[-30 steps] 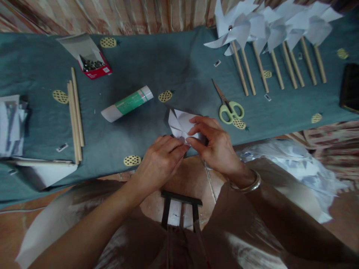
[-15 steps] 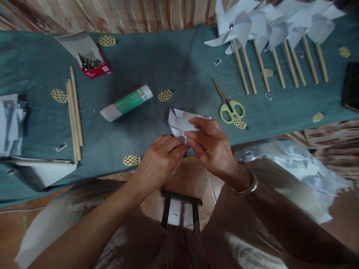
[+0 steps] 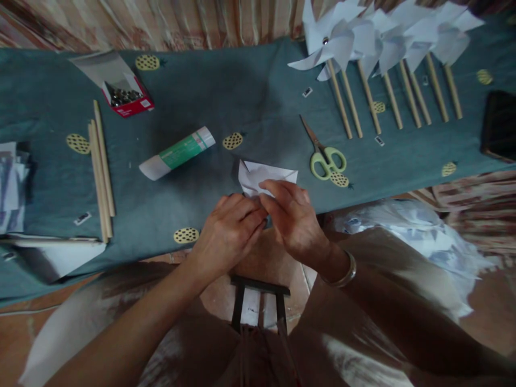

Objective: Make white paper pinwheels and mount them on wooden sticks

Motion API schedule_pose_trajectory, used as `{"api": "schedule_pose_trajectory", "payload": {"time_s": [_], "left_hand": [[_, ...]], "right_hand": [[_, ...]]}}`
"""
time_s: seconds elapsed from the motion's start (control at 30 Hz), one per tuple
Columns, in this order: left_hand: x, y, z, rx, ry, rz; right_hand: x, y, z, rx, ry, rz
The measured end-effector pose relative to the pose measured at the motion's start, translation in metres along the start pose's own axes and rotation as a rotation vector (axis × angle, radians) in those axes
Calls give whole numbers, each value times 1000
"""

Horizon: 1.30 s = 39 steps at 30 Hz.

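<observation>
1. Since the folded white paper (image 3: 266,173) sits by the tabletop's (image 3: 258,97) near edge, it's on the far side of both your hands, and the visible part runs longest left to right.
2. Your left hand (image 3: 230,228) looks pinched narrow on its near edge, toward the left, though the fingertips are kinda hidden.
3. Your right hand (image 3: 296,223) reaches farther over it, fingers half curled; can't tell if they're actually gripping.
4. Btw, the green-handled scissors (image 3: 319,145) lie far and right of that hand.

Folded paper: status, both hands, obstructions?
Left hand pinching near side of folded paper. Right hand over it, hiding part. Scissors off right, not in the way.
</observation>
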State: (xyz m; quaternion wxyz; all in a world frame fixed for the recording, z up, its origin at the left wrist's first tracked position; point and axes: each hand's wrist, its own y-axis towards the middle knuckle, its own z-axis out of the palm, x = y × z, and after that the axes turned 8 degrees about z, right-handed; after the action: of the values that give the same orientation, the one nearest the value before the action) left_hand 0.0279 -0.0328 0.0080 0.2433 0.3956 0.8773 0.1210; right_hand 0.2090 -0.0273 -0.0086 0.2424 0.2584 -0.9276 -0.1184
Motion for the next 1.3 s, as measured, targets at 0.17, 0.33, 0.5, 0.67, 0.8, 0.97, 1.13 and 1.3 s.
{"api": "schedule_pose_trajectory", "payload": {"time_s": [0.17, 0.33, 0.5, 0.67, 0.8, 0.97, 1.13, 1.3], "left_hand": [[3, 1, 0, -2, 5, 4], [2, 0, 0, 5, 5, -11], [2, 1, 1, -14, -14, -6], [7, 1, -3, -9, 28, 19], [16, 0, -8, -4, 101, 15], [30, 0, -11, -37, 159, 5], [35, 4, -14, -82, 192, -15], [16, 10, -13, -95, 122, 65]], "right_hand": [[2, -1, 5, -9, 47, 7], [4, 0, 3, 8, 65, 49], [-3, 6, -10, 42, 112, 123], [-21, 14, -19, -40, 145, 221], [-29, 17, -21, -27, 113, 301], [-25, 16, -23, -42, 118, 298], [-21, 14, -25, -41, 119, 298], [-20, 11, -25, -25, 113, 278]]}}
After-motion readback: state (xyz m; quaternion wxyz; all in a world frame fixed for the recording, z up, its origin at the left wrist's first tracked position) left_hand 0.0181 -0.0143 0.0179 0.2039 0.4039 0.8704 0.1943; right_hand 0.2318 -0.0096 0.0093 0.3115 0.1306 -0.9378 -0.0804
